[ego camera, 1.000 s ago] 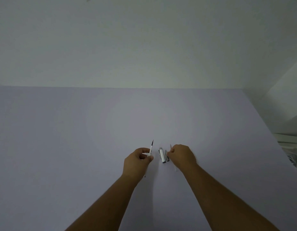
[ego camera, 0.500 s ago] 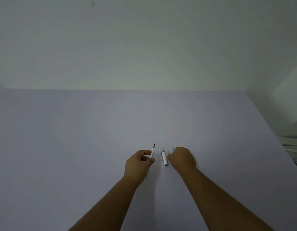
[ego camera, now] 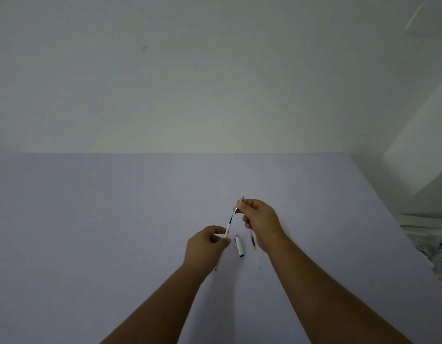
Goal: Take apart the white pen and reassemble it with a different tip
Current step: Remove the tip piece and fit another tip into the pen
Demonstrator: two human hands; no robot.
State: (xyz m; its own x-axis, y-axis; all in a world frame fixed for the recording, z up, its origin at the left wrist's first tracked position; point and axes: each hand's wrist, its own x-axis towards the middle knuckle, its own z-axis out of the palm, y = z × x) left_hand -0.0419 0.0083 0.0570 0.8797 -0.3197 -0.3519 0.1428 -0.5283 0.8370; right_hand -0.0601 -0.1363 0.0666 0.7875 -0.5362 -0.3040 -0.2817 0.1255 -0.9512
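My left hand (ego camera: 207, 247) grips the white pen body (ego camera: 227, 229), whose thin dark refill (ego camera: 231, 218) sticks out upward and away from me. My right hand (ego camera: 261, 220) holds a small silver tip piece (ego camera: 239, 204) pinched between thumb and fingers, just above and in line with the refill's point; a small gap shows between them. The white pen cap (ego camera: 239, 245) lies on the table between my hands. A spare refill with a blue and yellow end (ego camera: 252, 240) lies on the table, partly under my right wrist.
The lilac table (ego camera: 115, 219) runs back to a pale wall. Its right edge drops off beside white clutter (ego camera: 428, 234) at the far right. A small dark end (ego camera: 215, 269) pokes out under my left wrist.
My right hand rose from the table with the silver tip piece and brought it over the refill's point. The spare refill now lies uncovered. My left hand tilted the pen body toward the right hand.
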